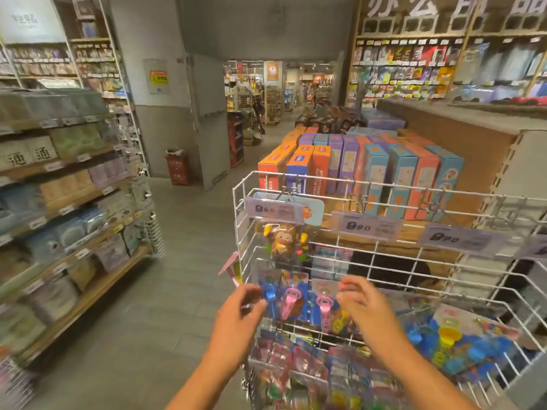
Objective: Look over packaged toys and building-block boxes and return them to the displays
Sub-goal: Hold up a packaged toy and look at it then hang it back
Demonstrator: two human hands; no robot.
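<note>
A clear packaged toy (291, 303) with blue and pink pieces hangs on the white wire rack (334, 253) right in front of me. My left hand (241, 312) pinches the pack's left edge between thumb and fingers. My right hand (365, 304) hovers at the pack's upper right corner, fingers loosely curled, holding nothing I can see. Above it hangs a brown monkey toy pack (282, 238). Behind the rack, orange, blue and purple building-block boxes (355, 170) stand upright in rows on a wooden table.
Grey price tags (365, 226) line the rack's top. More toy packs fill the rack's lower hooks (299, 368), and a wire basket (453, 341) sits to the right. Stocked wooden shelves (68, 202) run along the left, across a grey-floored aisle (189, 261).
</note>
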